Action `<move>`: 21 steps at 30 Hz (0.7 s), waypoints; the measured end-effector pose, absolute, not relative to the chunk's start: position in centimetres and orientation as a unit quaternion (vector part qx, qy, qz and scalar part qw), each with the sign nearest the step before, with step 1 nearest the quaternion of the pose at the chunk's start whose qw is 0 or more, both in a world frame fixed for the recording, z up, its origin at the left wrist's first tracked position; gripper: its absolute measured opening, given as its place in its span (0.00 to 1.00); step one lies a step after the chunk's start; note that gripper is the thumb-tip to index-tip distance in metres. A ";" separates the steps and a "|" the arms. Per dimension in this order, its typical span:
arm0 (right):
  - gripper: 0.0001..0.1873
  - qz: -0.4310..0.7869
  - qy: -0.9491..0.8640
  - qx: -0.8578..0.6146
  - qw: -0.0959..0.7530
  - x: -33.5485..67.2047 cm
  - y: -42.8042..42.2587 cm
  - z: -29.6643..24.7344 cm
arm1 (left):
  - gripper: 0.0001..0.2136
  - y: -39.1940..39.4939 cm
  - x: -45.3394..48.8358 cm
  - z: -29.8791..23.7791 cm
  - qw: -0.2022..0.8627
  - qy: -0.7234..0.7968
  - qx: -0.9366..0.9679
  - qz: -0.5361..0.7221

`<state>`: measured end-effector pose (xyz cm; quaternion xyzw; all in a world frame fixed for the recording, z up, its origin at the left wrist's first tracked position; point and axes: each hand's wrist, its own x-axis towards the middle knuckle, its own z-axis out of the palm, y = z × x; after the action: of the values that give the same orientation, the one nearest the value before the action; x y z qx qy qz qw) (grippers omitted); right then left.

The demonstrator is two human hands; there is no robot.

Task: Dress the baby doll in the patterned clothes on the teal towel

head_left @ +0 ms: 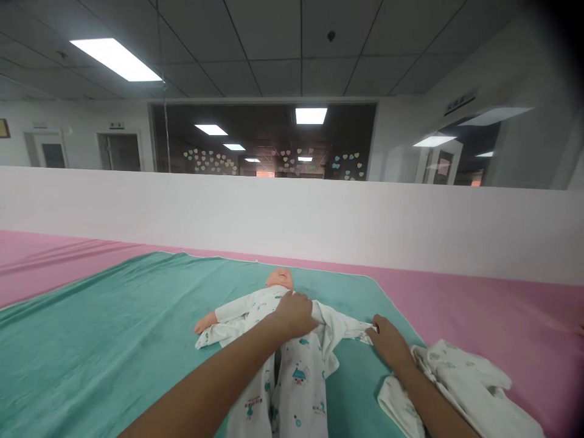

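A baby doll [280, 278] lies on its back on a green blanket [137, 322], its head away from me. It wears a white printed baby garment [298, 377], spread open toward me. My left hand [297, 313] is closed on the cloth at the doll's chest and shoulder, on the right side; its fingertips are partly hidden. My right hand [387, 340] pinches the end of the white sleeve [349, 327], which is stretched out to the right. On the left, the doll's bare hand [206, 322] sticks out of the other sleeve.
Crumpled white clothes [479, 383] lie beside and under my right forearm, at the blanket's edge. A pink sheet [460, 304] runs beneath the blanket. Behind it stands a low white partition [292, 213], with a large window [264, 140] beyond.
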<state>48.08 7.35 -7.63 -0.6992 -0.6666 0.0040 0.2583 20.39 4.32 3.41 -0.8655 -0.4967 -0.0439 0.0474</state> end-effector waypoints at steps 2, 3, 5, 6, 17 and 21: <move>0.05 0.009 -0.678 -0.678 0.285 48.2 7.3 -7.8 | 0.17 5.9 22.8 3.1 0.043 -0.504 -0.863 0.013; 0.09 0.020 -0.686 -0.662 0.300 48.2 7.1 -7.7 | 0.17 6.6 23.7 2.8 0.041 -0.509 -0.860 0.025; 0.17 0.045 -0.708 -0.630 0.316 47.7 6.6 -7.4 | 0.19 7.9 24.9 2.2 0.041 -0.516 -0.855 0.034; 0.20 0.049 -0.719 -0.616 0.320 47.1 6.3 -7.1 | 0.20 8.4 25.2 1.8 0.043 -0.517 -0.854 0.040; 0.09 0.051 -0.772 -0.550 0.314 42.7 5.4 -6.2 | 0.04 9.4 25.4 0.5 0.056 -0.474 -0.877 0.044; 0.05 0.067 -0.772 -0.547 0.318 43.5 5.6 -6.3 | 0.11 9.1 24.6 1.4 0.080 -0.458 -0.885 0.034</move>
<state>43.53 5.55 -6.30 -0.5466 -0.7718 0.0674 0.3178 24.56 9.05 1.40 -0.8849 -0.4577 0.0338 0.0801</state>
